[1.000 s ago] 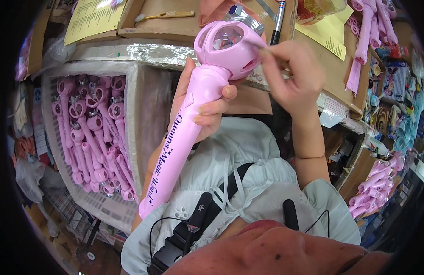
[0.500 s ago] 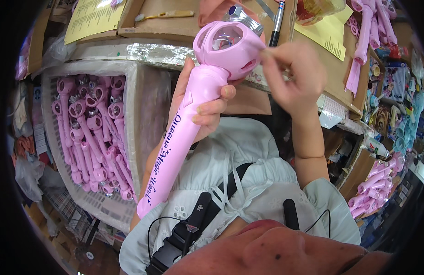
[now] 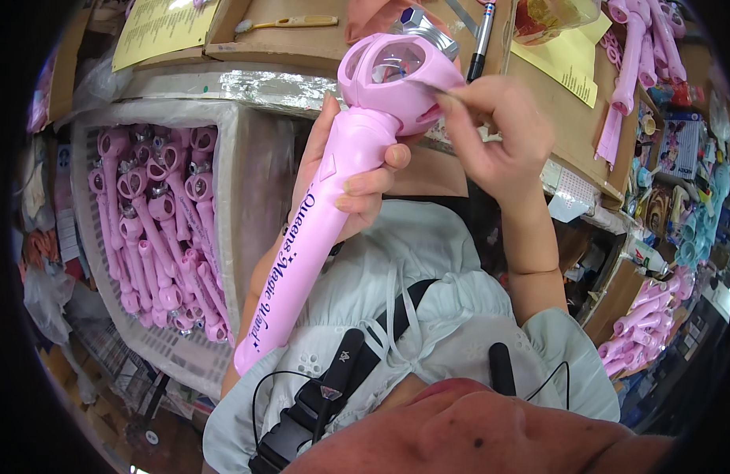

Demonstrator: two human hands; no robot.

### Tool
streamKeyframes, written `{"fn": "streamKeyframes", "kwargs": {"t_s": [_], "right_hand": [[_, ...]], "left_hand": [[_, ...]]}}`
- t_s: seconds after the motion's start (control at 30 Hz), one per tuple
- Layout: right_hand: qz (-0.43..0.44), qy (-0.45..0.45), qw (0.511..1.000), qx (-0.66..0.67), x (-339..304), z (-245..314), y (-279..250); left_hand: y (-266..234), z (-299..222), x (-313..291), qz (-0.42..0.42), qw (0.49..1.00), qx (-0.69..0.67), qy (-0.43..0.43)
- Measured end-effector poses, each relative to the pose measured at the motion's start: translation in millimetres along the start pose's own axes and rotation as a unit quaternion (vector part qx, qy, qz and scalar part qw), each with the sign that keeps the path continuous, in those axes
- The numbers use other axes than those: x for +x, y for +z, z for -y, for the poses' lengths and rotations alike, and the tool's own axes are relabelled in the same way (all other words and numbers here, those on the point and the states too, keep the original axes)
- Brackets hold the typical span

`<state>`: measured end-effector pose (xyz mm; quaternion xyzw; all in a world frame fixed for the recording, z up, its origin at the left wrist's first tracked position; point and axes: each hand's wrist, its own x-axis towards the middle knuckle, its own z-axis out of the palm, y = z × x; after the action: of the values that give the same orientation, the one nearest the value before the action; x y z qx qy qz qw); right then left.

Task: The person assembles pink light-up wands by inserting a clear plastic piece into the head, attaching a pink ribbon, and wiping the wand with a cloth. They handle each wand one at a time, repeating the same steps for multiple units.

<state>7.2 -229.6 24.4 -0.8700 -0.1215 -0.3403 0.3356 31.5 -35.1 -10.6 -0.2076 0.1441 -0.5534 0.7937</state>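
Note:
A pink toy wand (image 3: 300, 237) with dark lettering slants up across my body, its wide end low at the left. My left hand (image 3: 363, 186) is wrapped round its upper handle. The wand's bulbous head (image 3: 396, 71) has clear windows with small parts inside and a silver faceted tip (image 3: 424, 30). At the right side of this head, the thumb and forefinger of my right hand (image 3: 503, 130) are pinched together. A thin dark sliver shows by these fingertips, too small and blurred to name.
A pale plastic crate (image 3: 242, 229) full of pink wands stands at the left. Ahead is a workbench with cardboard trays, a toothbrush (image 3: 286, 24), a marker pen (image 3: 482, 43) and yellow sheets (image 3: 163, 31). More pink wands (image 3: 637, 328) are piled at the right.
My right hand has shifted slightly left, its pinched fingertips now against the wand's head. The wand has barely moved in my left hand.

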Motion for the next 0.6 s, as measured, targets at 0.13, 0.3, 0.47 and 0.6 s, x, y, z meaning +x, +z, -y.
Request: {"fn": "streamKeyframes", "kwargs": {"t_s": [0.13,0.3,0.47,0.6], "right_hand": [[-0.044,-0.012,0.999,-0.008,0.9,-1.5,-2.2],[-0.031,0.016,0.999,-0.014,0.3,1.4,0.3],[-0.043,0.059,0.997,0.006,-0.8,2.7,-2.4],[-0.013,0.035,0.999,0.0,-1.9,4.3,-5.5]], "left_hand": [[-0.2,-0.6,0.5,-0.004,1.0,0.012,0.0],[-1.4,-0.2,-0.3,-0.002,1.0,0.008,-0.002],[-2.8,-0.8,-0.1,-0.002,1.0,0.005,0.0],[-3.1,-0.4,-0.8,0.006,1.0,0.012,0.007]]}}
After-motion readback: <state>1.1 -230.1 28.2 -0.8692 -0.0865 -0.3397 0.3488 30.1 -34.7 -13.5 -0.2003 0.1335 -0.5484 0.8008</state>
